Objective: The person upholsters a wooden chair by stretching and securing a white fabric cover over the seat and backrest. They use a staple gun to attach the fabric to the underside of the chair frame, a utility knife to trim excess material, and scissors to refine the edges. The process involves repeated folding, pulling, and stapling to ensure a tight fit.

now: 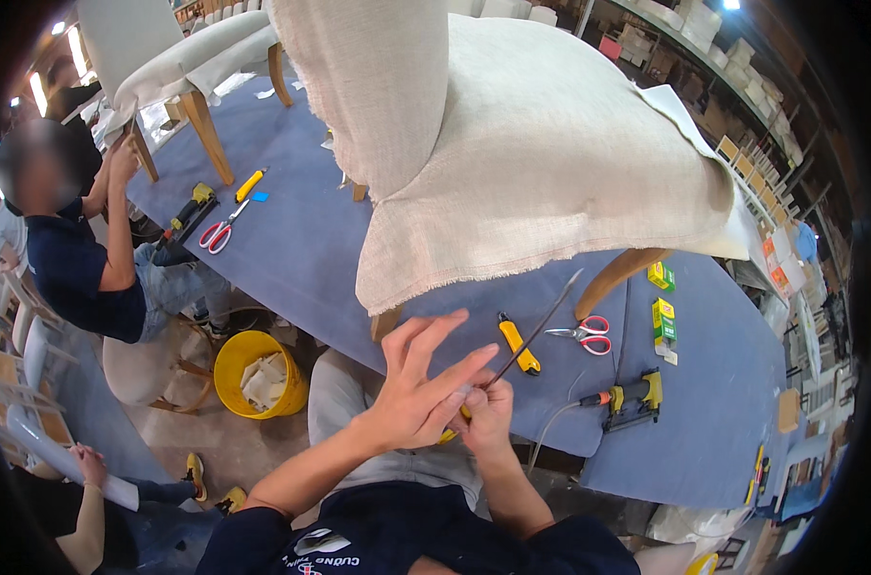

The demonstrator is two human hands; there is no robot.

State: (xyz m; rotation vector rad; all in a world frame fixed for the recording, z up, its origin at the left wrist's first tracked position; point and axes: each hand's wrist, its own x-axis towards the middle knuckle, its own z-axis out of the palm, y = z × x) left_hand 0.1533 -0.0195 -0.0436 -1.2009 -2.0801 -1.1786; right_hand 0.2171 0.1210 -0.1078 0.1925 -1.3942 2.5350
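My right hand (485, 418) is closed around the yellow handle of a thin, long-shafted metal tool (539, 326). Its dark shaft points up and away, ending in a flattened tip near the chair fabric. Beside it, my left hand (418, 381) has its fingers spread, with the thumb close to the handle; whether it touches the tool is hard to tell. Ahead stands a chair covered in beige linen (541, 144), its raw frayed edge hanging loose over the seat frame. Wooden legs (615, 280) show beneath the cloth.
On the blue-covered table (301, 225) lie a yellow utility knife (519, 343), red-handled scissors (589, 335), a staple gun (633, 399) with a hose and green-yellow boxes (664, 328). A yellow bucket (261, 376) of scraps stands at left. A co-worker (90, 249) handles another chair (196, 67).
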